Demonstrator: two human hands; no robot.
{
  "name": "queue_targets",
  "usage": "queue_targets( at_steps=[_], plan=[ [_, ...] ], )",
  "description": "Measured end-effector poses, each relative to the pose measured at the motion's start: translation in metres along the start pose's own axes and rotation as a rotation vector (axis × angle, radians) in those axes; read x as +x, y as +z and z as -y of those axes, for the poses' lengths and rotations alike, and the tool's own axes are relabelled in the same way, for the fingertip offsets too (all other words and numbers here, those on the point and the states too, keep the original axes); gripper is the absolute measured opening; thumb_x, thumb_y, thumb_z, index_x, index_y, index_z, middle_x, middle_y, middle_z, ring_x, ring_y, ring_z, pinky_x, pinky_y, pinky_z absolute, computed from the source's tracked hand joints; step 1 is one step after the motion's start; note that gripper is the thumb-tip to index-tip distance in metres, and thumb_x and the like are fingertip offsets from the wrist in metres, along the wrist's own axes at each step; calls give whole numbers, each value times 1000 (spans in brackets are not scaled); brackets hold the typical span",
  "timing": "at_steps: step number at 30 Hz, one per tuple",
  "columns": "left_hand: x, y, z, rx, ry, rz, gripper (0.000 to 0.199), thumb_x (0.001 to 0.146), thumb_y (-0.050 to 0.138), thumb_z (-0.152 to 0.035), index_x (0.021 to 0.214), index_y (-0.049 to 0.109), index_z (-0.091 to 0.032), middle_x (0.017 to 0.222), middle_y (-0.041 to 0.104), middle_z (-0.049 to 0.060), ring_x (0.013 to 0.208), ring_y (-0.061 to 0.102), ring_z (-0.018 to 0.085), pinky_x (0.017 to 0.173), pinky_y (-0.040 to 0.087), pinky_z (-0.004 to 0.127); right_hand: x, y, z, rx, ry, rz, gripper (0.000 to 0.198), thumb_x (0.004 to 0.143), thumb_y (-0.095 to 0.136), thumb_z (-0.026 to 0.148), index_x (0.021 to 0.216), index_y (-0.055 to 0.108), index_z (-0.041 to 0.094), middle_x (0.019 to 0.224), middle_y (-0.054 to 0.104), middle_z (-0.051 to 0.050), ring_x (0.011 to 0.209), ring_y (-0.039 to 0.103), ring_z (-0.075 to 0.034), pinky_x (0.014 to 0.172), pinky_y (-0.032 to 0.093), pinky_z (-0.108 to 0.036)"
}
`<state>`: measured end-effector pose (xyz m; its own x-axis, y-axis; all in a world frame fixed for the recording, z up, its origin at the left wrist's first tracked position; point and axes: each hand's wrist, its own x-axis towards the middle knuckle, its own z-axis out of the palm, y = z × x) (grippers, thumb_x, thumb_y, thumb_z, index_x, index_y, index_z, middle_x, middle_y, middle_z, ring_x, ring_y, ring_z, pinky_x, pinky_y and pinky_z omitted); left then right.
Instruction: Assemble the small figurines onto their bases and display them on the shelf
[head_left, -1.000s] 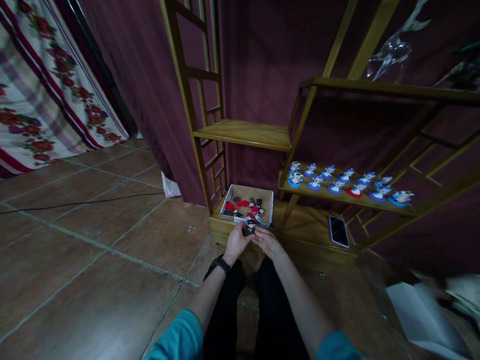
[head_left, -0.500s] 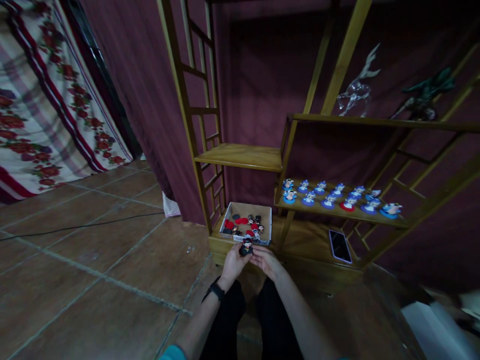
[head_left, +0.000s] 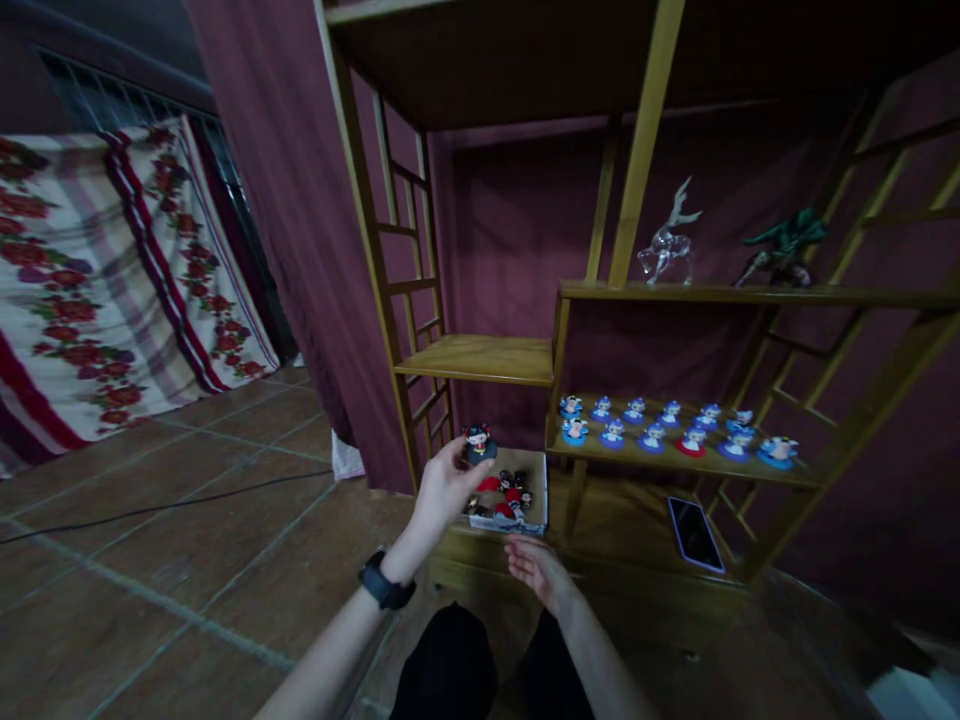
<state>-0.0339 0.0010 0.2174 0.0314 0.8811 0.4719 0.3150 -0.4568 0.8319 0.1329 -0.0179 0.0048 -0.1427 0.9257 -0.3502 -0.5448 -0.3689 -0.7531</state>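
Figurine (head_left: 478,440) is clamped upright in the left hand (head_left: 444,488), at the box's (head_left: 534,470) eleven o'clock; nothing is gripped by the right hand (head_left: 541,572), at five o'clock; the step is judged a carry, a level, steady hold being called for.

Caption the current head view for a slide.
Before wooden shelves, the left hand holds a dark-based figurine near an open box; the right hand is empty.
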Motion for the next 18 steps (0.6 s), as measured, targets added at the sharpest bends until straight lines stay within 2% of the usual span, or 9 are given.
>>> queue_targets(
  at_steps=[4,8,12,18],
  plan=[
    [46,-9,-47,5,154,45,38,66,68,-34,98,63,-15,92,69,6,82,62,20,75,47,29,2,-3,-3,11,-21,-19,32,60,71,28,90,65,18,85,71,-6,72,64,-13,72,49,-28],
    [80,-5,-74,61,228,34,39,63,71,-32,97,64,-16,94,69,7,87,62,22,79,46,31,3,-6,-4,36,-28,-20,31,58,72,27,87,65,18,85,70,-6,71,64,-14,71,49,-28],
    [108,7,-83,145,225,55,39,61,72,-32,95,64,-15,91,69,8,86,62,22,77,46,30,2,-8,-2,46,-34,-9,32,57,72,28,87,65,18,85,70,-7,71,63,-14,70,49,-28],
    [145,31,-80,229,211,115,39,59,74,-32,93,65,-15,87,69,7,84,62,22,74,46,29,3,-11,1,51,-47,-33,32,58,72,29,87,65,18,85,70,-6,70,63,-13,69,48,-27]
  ],
)
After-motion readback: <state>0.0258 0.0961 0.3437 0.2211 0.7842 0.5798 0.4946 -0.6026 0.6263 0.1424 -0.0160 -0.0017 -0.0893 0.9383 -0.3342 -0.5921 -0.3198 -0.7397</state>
